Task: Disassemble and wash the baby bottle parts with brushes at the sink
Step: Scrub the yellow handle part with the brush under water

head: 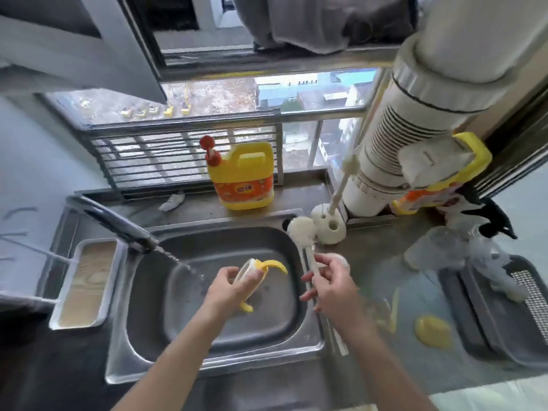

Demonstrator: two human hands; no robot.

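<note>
Steel counter point(370, 262); inset sink point(213, 369) at centre; yellow detergent jug point(241, 176) on back ledge; crumpled white scrap point(172, 201) left of jug; white brush stand point(329, 225) at sink's far right corner; yellow lid point(433, 332) right of sink; grey basket point(474, 345) beside lid

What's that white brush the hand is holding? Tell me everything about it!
The brush is all white: a long thin handle that looks plastic and a round fuzzy head. The right hand grips the handle, fingers curled round it. Its head points up and away from the person, over the far right corner of the sink. Nothing else seems to touch it.
</note>
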